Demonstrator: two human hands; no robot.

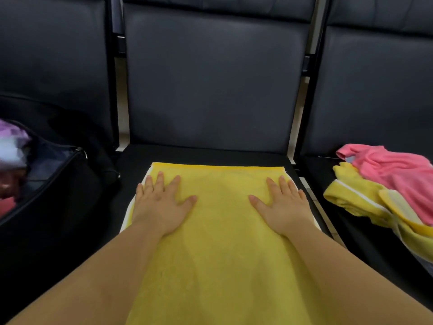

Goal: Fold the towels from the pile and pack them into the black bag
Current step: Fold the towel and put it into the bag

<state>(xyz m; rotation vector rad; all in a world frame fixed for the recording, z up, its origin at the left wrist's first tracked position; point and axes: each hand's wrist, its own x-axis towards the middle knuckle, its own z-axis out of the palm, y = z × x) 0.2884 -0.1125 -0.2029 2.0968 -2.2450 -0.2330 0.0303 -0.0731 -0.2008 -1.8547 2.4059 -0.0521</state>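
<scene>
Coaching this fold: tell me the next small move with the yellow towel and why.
Probably grip the far edge and fold it toward you: both the left hand and right hand press flat on the yellow towel, which lies spread and smooth on the seat, not yet folded small enough to pack.

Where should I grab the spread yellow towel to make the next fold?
Probably pinch the two far corners of the yellow towel, coming from its outer sides. It lies flat on the seat under the left hand and right hand, far hem straight and exposed.

A yellow towel [220,231] lay spread flat at centre frame; crumpled pink and yellow towels [384,191] were heaped at right; the open black bag [58,184] sat at left.
</scene>
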